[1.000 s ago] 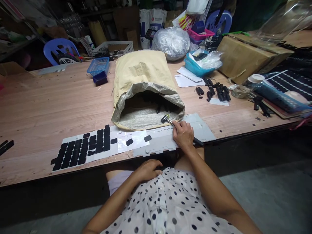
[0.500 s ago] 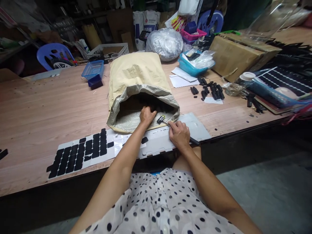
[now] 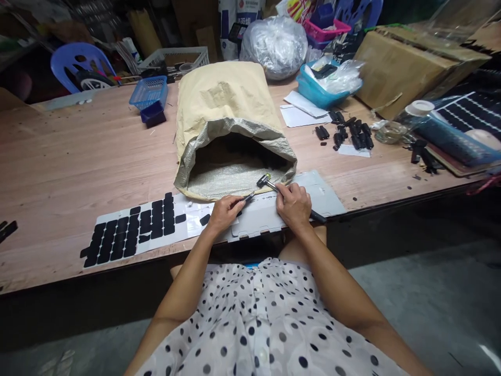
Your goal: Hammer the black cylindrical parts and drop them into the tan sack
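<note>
Head camera, looking down at my two hands at the near edge of the surface [image 3: 78, 156]. My right hand [image 3: 294, 206] is closed around the shaft of a small hammer [image 3: 266, 183]. Its head pokes out ahead of my knuckles and the dark grip end sticks out behind my wrist. It looks light, with a stiff metal shaft and most of its weight in the head. The dark grip end looks the surest place to hold it, though my fist sits further up the shaft.

My left hand [image 3: 224, 212] lies just beside the right, not touching it, and its fingertips pinch a dark slender piece [image 3: 247, 197] that points toward the hammer head. The piece looks thin, rigid and easy to drop. What it is made of I cannot tell.

Both hands rest on a grey panel [image 3: 324, 196] with notched edges. Just beyond my fingers gapes the mouth of a woven sack [image 3: 227, 102], its inside too dark to make out. To the left of my left hand lies a sheet of black pads [image 3: 129, 235], partly stripped. Well off past my right hand sits a scatter of black parts [image 3: 352, 137]. Far behind the sack stands a white sack [image 3: 240, 13] with printed characters, too small for me to read.
</note>
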### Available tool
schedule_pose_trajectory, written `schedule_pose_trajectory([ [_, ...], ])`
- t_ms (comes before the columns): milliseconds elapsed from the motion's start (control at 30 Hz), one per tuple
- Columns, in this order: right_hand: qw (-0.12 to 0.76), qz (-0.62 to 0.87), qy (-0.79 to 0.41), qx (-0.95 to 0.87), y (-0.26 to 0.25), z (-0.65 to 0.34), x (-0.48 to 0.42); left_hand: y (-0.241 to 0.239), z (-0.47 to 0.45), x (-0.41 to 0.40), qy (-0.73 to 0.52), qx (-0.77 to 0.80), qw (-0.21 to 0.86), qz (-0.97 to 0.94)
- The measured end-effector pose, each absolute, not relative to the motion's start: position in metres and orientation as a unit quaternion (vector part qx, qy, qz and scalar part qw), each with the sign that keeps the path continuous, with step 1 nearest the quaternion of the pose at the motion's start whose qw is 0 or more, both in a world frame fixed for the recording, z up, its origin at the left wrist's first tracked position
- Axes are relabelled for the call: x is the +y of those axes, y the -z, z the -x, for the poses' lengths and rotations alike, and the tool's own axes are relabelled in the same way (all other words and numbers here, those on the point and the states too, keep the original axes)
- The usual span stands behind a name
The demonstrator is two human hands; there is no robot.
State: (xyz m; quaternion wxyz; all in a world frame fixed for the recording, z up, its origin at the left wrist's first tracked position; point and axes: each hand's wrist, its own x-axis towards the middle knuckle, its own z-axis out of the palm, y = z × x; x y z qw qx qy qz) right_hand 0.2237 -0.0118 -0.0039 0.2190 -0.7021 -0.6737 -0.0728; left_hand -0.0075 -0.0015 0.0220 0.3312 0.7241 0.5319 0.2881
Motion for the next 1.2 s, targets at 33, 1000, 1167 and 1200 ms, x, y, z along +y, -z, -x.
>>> schedule_pose_trajectory([
  [33, 0.216, 0.703, 0.07, -0.674, 0.003, -0.224, -0.012, -0.021, 0.007, -0.003, -0.294, 0.531, 0.325, -0.725],
  [1000, 0.25, 0.711, 0.014, -0.658, 0.004, -0.234, -0.005, -0.005, -0.004, 0.006, -0.283, 0.551, 0.284, -0.732],
  [1167, 0.321, 0.68, -0.036, -0.658, -0.004, -0.229, -0.025, -0.005, -0.007, 0.004, -0.281, 0.552, 0.279, -0.734],
  [1200, 0.333, 0.668, -0.049, -0.664, -0.006, -0.227, -0.03, -0.005, -0.007, 0.004, -0.282, 0.551, 0.278, -0.734],
])
